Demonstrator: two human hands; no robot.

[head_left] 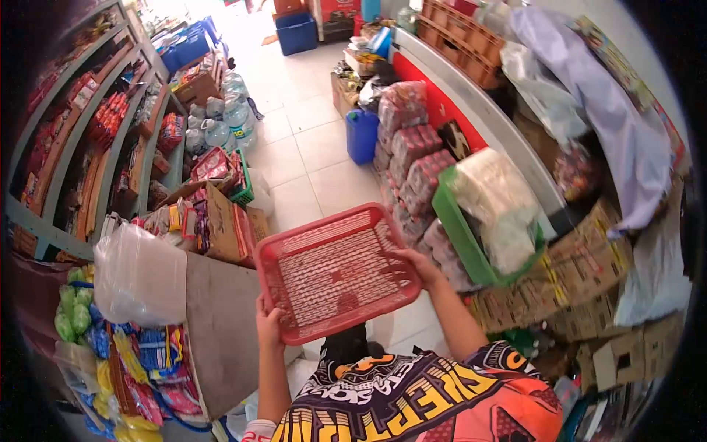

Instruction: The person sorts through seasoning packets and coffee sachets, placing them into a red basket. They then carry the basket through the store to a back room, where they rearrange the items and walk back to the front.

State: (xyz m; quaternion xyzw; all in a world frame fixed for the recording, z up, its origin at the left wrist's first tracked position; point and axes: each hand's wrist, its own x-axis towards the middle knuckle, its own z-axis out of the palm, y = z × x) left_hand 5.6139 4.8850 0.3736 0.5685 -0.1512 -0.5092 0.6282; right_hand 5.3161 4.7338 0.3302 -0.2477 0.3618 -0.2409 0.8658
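Note:
A red plastic basket with a mesh bottom is held up in front of my body, with nothing inside it. My left hand grips its near left corner, fingers curled round the rim. On the other side, my right hand is closed on the right rim, fingers reaching over the edge. The tiled floor shows through the mesh. Below the basket, part of my dark footwear is visible.
Shelves of packets stand at left, with cardboard boxes and water bottles beside them. Wrapped packs, a blue jerrycan and a green crate line the right. Tiled floor runs between.

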